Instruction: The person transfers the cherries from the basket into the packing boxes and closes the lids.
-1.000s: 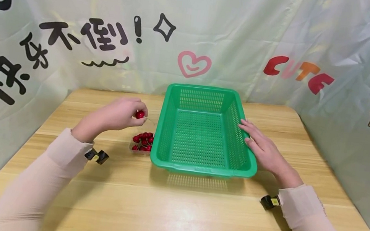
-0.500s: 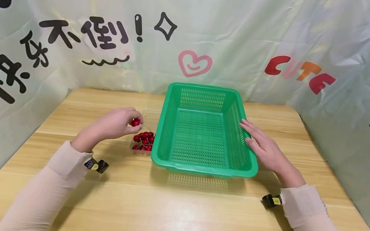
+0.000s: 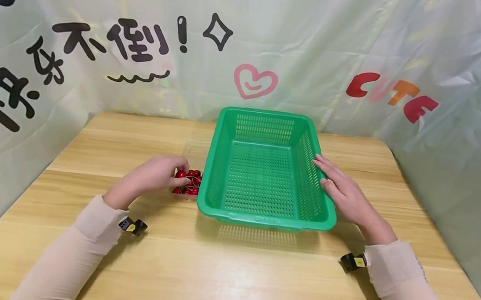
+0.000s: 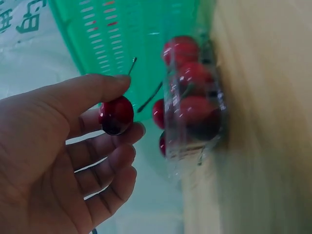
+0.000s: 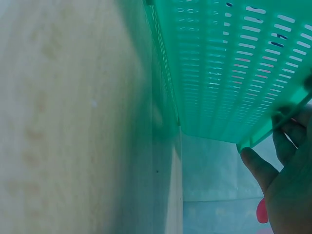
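Observation:
My left hand (image 3: 154, 174) pinches a cherry (image 4: 116, 115) between thumb and fingers, its thin stem sticking up past the thumb. The hand is close over a clear plastic box (image 4: 175, 146) of red cherries (image 3: 193, 182), which sits against the left side of a green plastic basket (image 3: 259, 177). More cherries (image 4: 195, 107) show through the box wall in the left wrist view. My right hand (image 3: 343, 190) rests on the basket's right rim with fingers fairly straight; the right wrist view has its thumb and fingertips at the rim. No fruit shows inside the basket.
The wooden table (image 3: 224, 278) extends in front of the basket and to both sides. A printed cloth (image 3: 307, 43) hangs behind and around it. The box's clear lid (image 3: 197, 149) stands behind the cherries.
My left hand has come down and slightly toward me with the cherry, from above and behind the box to right over the fruit. The right hand stays on the basket rim.

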Motion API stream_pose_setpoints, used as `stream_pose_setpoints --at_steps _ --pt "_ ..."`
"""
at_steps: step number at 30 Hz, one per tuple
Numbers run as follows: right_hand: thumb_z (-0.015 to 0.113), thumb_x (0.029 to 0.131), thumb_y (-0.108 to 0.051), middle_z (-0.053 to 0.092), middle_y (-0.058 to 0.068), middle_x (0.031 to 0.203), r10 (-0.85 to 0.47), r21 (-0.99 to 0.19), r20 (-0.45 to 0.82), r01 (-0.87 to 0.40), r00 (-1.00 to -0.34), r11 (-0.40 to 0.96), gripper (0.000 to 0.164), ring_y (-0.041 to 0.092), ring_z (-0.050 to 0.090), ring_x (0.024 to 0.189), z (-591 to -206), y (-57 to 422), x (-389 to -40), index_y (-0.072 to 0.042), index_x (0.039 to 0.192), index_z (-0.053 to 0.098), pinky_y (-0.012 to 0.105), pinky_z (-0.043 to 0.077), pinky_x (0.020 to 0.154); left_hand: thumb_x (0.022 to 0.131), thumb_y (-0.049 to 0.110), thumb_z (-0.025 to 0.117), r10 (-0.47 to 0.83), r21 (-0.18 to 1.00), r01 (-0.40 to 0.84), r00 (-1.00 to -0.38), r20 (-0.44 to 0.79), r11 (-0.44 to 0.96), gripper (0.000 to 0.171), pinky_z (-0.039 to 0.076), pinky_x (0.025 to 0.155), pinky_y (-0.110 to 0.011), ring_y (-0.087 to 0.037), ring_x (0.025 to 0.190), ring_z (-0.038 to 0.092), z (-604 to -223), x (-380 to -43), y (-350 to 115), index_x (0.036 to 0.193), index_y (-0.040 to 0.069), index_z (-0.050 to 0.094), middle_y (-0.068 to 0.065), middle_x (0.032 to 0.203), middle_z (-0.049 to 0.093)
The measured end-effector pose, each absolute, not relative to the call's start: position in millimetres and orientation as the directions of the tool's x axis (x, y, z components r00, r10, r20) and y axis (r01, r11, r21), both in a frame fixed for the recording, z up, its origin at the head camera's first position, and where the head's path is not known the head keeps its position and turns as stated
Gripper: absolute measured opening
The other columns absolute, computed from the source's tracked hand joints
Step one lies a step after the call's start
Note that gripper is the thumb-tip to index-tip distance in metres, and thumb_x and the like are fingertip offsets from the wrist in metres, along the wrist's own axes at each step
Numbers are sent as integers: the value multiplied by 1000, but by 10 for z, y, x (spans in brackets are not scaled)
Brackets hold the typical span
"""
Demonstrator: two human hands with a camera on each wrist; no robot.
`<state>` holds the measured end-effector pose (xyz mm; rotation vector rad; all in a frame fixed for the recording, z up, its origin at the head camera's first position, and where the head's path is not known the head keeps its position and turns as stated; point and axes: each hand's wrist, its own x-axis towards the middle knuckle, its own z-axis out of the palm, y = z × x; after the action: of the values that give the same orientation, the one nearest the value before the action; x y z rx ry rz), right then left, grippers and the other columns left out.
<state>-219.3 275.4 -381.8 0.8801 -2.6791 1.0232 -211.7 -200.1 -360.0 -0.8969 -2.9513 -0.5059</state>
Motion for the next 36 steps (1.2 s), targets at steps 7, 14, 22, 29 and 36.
stream_pose_setpoints --at_steps 7,14,22,29,36 --pt "44 105 -16 25 4 160 -475 -570 331 -574 -815 588 47 29 19 146 -3810 2744 -2185 -14 151 38 66 22 107 88 27 74 526 302 525 -846 86 796 20 49 71 -37 -16 77 57 -3635 -2108 -1998 96 10 66 1 87 62" --pt "43 105 -18 26 7 159 -477 -557 340 -582 -810 592 46 29 19 146 -3807 2743 -2196 -13 151 38 66 22 107 92 24 70 499 360 494 -862 87 791 19 48 67 -36 -15 74 58 -3557 -2115 -2102 102 8 68 1 86 63" --pt "43 105 -17 26 7 159 -485 -567 349 -593 -802 571 46 28 18 147 -3809 2735 -2200 -9 150 39 65 21 108 95 27 66 481 373 493 -867 134 786 26 49 74 -40 -20 85 59 -3348 -2108 -2048 109 6 67 -3 95 65" --pt "43 105 -16 27 6 159 -482 -560 355 -595 -801 577 45 29 19 146 -3856 2758 -2211 -8 149 41 65 21 107 96 31 65 548 336 560 -825 141 757 29 49 82 -42 -23 93 59 -3029 -2177 -1741 114 8 65 -6 110 64" --pt "43 105 -16 26 6 159 -487 -563 354 -598 -798 570 46 28 19 146 -3840 2755 -2214 -10 150 40 65 21 108 95 30 65 637 276 647 -759 139 711 30 48 84 -40 -22 96 59 -2673 -2275 -1373 115 8 64 -7 110 64"
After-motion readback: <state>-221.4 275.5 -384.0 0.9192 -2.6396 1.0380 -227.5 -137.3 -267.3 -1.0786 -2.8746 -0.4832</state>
